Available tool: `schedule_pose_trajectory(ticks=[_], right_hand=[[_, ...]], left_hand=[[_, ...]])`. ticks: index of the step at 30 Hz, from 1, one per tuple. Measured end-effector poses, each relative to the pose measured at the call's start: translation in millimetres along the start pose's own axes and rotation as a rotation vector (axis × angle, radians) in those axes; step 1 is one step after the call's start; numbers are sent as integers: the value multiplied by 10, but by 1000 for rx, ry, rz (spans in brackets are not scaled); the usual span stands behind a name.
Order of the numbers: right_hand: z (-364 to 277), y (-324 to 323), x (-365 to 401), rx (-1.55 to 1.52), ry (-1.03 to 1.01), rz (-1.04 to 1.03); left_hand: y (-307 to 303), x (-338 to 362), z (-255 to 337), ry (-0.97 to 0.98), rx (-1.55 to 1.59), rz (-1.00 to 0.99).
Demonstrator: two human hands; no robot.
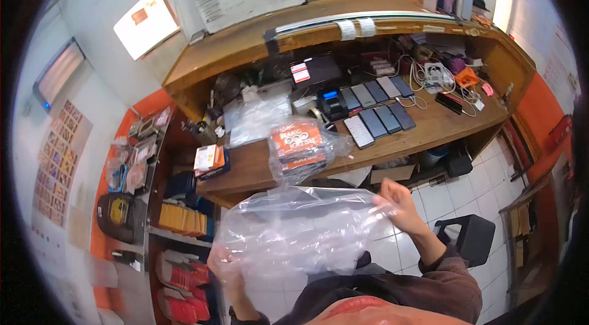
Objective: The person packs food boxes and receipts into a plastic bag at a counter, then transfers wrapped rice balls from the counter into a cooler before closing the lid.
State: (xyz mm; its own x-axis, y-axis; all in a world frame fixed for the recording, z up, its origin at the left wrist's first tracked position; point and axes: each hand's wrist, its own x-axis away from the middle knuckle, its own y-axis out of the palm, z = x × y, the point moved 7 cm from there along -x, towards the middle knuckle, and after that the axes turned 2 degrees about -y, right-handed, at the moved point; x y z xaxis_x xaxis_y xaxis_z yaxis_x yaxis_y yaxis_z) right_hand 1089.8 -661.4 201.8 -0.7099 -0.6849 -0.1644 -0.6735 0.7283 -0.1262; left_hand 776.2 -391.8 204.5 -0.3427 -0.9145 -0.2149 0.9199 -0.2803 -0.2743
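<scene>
A large clear plastic bag [294, 230] is stretched out in front of my body, its upper rim parted from the near side. Fingers of my right hand [397, 203] are closed on its upper right corner. On the lower left side of the bag, my left hand [226, 263] grips the film, partly veiled by the plastic. Just beyond the bag, an orange box [297, 142] wrapped in clear plastic sits at the front edge of the wooden desk [245, 174].
Several phones [373, 121] lie in rows on the desk near a small black printer [331, 104]. Flat plastic bags [261, 113] are spread left of them. A small orange-and-white box [210, 159] stands at the left corner. A black bin [469, 239] is on the floor at right.
</scene>
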Motion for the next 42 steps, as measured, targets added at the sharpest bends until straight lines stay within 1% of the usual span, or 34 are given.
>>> schedule_pose_trajectory(ticks=[1,3,4,6,7,8,9,10,11,13,14,15,16,17,18,19,20,23,24,25,26,28,29,30,31,33,34,35,36,37,38,40,41,42], right_hand=[[-2,83,-78,237,-57,84],[-216,608,-223,904,-354,371],[9,1001,-340,894,-432,239],[137,1963,-185,912,-617,-36],[531,2387,-217,1038,-581,-252],[931,2792,-215,1137,-550,-478],[1319,2890,-366,1260,-494,-556],[1707,2980,-509,1380,-444,-641],[1596,3018,-924,1410,-523,-482],[412,3086,-1242,1068,-344,-460],[85,3123,-1174,886,-467,-318],[-54,3134,-1039,744,-565,-236],[26,3141,-828,619,-626,-224],[297,3161,-625,536,-657,-254],[750,3270,-420,560,-671,-347],[1262,3237,-258,695,-612,-454],[1659,3173,-198,811,-494,-538],[2017,3501,-480,1020,-228,-758],[1247,3523,-658,834,-209,-540],[377,3516,-887,657,-188,-319],[546,3521,-734,538,-239,-308],[724,3577,-456,302,-342,-305],[813,3765,-333,388,-413,-670],[1581,3753,-159,626,-407,-799],[1850,3574,-62,635,-230,-819],[2279,3385,-158,643,79,-824],[2188,3435,-298,515,66,-755],[2283,3451,-283,103,440,-720],[2074,3552,-313,-280,800,-552],[1987,3698,-219,-822,1313,-309],[1977,3755,-217,-723,1311,-573],[2011,3780,-160,-505,1260,-1087],[1300,3938,-331,-366,1001,-1525],[1280,3985,-566,-337,808,-1638]], left_hand=[[-62,-5,-17,44,-105,39],[-120,22,-289,163,-403,69],[-48,13,-680,227,-530,42],[53,79,-714,170,-637,-61],[160,34,-470,50,-609,-134],[188,-84,-586,-56,-805,-228],[174,-139,-853,-182,-991,-344],[-148,-269,-1116,-31,-922,-240],[-585,-343,-1338,124,-860,-134],[-1353,-848,-741,-115,-933,143],[-1673,-862,-608,-96,-868,350],[-1867,-689,-782,-45,-797,503],[-1852,-506,-1194,13,-811,490],[-1633,-316,-1947,-12,-956,236],[-1285,34,-3000,-90,-1145,-255],[-1095,473,-3837,-177,-1167,-674],[-1103,691,-4199,-202,-1079,-781],[-1704,-47,-2678,-291,-1050,-246],[-1947,-311,-2009,-298,-828,37],[-2073,-184,-1909,-242,-628,252],[-2197,-104,-1833,-165,-418,474],[-2007,78,-1957,131,-740,361],[-1746,239,-2614,-66,-889,-4],[-1446,545,-3314,-240,-1034,-503],[-1227,935,-3903,-335,-1074,-927],[-1350,802,-3727,-361,-824,-832],[-1405,725,-3630,-375,-694,-787],[-1510,824,-3532,-422,-562,-760],[-1543,649,-3293,-520,-146,-710],[-1552,350,-2843,-622,271,-659],[-1623,-13,-2375,-575,238,-737],[-1910,-364,-2195,-602,1166,-421],[-1991,-545,-2180,-567,1303,-365],[-2055,-647,-2249,-556,1320,-332]])
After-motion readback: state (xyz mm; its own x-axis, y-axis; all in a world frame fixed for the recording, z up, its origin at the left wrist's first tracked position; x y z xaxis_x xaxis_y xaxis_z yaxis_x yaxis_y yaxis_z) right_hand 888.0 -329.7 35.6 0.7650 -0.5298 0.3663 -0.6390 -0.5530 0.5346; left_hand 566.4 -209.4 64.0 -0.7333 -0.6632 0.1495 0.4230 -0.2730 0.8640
